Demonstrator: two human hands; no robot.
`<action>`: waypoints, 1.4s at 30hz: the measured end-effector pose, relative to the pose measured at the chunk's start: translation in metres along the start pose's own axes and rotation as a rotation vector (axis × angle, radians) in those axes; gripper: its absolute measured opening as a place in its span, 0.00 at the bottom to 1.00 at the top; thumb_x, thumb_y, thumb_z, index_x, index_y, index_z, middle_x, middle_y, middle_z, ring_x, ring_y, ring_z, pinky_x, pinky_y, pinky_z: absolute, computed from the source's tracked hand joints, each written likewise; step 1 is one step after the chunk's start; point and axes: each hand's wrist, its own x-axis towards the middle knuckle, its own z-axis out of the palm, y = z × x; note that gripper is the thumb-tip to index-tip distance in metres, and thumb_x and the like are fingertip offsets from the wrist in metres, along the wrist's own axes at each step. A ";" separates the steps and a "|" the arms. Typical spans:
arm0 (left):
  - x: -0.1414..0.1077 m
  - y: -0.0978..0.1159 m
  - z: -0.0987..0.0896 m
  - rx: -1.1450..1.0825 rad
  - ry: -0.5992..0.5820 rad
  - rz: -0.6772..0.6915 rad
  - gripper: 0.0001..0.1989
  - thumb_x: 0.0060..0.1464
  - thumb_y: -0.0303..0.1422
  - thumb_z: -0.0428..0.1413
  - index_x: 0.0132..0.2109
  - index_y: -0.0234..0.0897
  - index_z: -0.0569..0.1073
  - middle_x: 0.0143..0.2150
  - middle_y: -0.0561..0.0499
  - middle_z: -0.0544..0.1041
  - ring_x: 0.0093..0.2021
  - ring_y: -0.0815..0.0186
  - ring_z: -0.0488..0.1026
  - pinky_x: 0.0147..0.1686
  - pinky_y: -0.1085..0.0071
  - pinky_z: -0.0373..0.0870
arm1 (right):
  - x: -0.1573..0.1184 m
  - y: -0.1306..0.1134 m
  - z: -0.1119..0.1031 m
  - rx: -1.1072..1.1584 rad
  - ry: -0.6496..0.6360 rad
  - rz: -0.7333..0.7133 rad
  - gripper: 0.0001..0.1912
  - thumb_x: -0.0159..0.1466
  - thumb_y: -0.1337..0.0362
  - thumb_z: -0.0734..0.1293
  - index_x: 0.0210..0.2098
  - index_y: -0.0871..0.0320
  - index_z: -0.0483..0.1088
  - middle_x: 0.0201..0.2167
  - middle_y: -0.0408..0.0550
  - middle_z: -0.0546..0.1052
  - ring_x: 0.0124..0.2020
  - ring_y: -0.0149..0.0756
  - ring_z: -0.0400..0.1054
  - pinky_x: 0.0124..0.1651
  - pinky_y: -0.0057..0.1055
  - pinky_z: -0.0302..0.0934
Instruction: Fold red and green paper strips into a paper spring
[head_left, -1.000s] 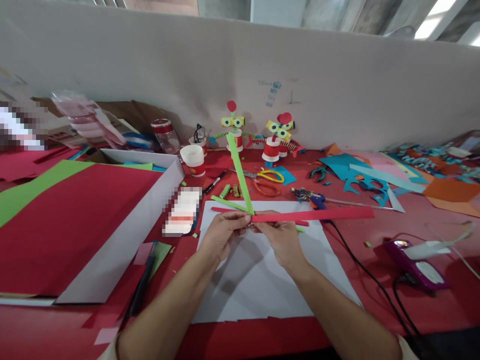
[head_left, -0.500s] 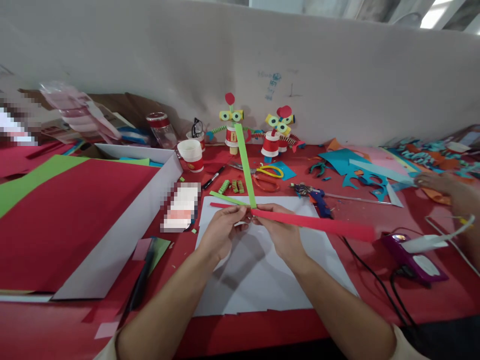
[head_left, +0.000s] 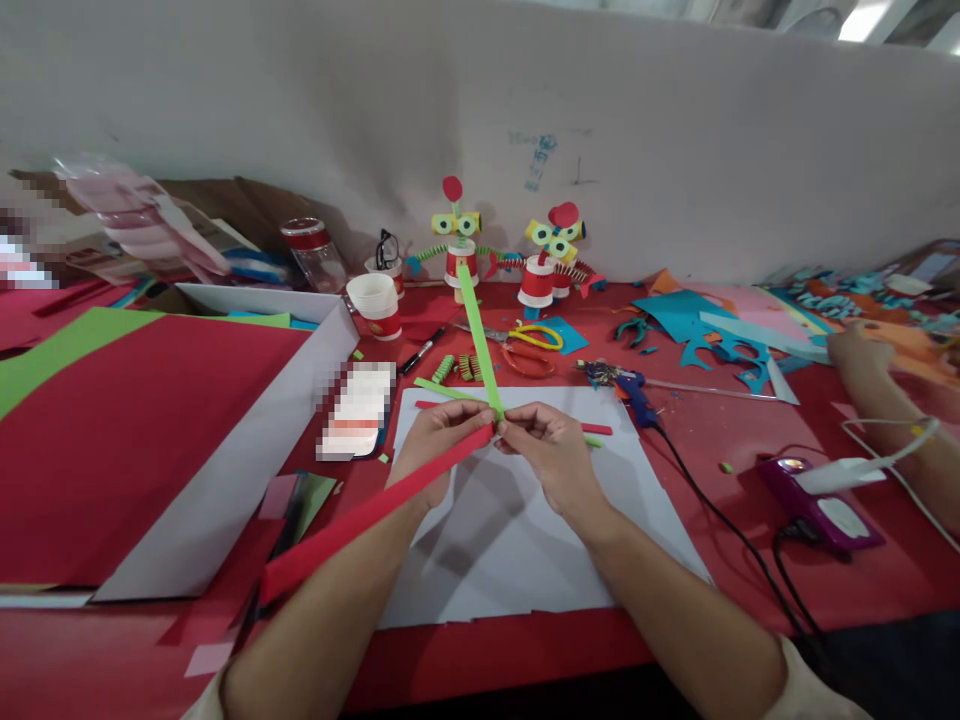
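A red paper strip [head_left: 375, 510] and a green paper strip [head_left: 480, 335] cross at my fingertips. The red one slants down left over my left forearm, while the green one points away from me. My left hand [head_left: 437, 445] pinches the crossing from the left. From the right, my right hand [head_left: 555, 455] is closed on the same spot, thumb and finger together. Under my hands is a white sheet [head_left: 510, 560], with another green strip [head_left: 446, 391] and a red strip [head_left: 598, 430] partly hidden by my fingers. Folded paper springs [head_left: 444, 369] lie just beyond.
Paper-cup figures [head_left: 461, 262] stand by the wall. Scissors [head_left: 536, 338], a glue gun [head_left: 637, 398] with a cord, and a purple power socket [head_left: 825, 510] lie around. At left are a phone [head_left: 360, 410] and a box [head_left: 187, 510]. Another person's hand [head_left: 859, 360] is at right.
The red strip has swung from pointing right to pointing down left across my left forearm. The far end of the green strip has dipped slightly. The other person's hand has shifted a little.
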 end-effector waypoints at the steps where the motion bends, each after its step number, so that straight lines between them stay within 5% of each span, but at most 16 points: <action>1: 0.000 0.000 0.000 0.017 0.007 0.022 0.09 0.39 0.34 0.65 0.29 0.34 0.78 0.27 0.50 0.76 0.28 0.70 0.69 0.31 0.73 0.65 | 0.000 0.000 0.000 0.004 0.002 0.008 0.11 0.47 0.61 0.74 0.27 0.59 0.72 0.22 0.41 0.75 0.23 0.29 0.69 0.32 0.30 0.67; 8: 0.002 -0.005 0.000 0.176 0.017 0.123 0.08 0.42 0.35 0.63 0.28 0.34 0.77 0.25 0.51 0.75 0.27 0.70 0.68 0.29 0.73 0.64 | 0.001 -0.002 -0.003 -0.021 -0.050 0.053 0.13 0.46 0.59 0.75 0.26 0.59 0.70 0.20 0.39 0.74 0.23 0.29 0.69 0.32 0.30 0.68; 25: 0.003 -0.013 -0.002 -0.218 0.017 -0.089 0.12 0.29 0.30 0.69 0.26 0.34 0.76 0.23 0.53 0.75 0.24 0.72 0.69 0.28 0.73 0.66 | 0.001 -0.005 -0.002 0.129 -0.022 0.041 0.13 0.43 0.61 0.76 0.23 0.59 0.72 0.18 0.40 0.74 0.20 0.28 0.67 0.28 0.28 0.64; 42: 0.001 -0.006 0.002 -0.105 0.111 -0.116 0.16 0.28 0.27 0.68 0.29 0.33 0.71 0.22 0.56 0.73 0.23 0.72 0.71 0.26 0.75 0.67 | -0.002 0.004 0.000 0.123 0.006 0.019 0.13 0.42 0.62 0.77 0.25 0.59 0.76 0.21 0.45 0.77 0.23 0.33 0.70 0.36 0.36 0.68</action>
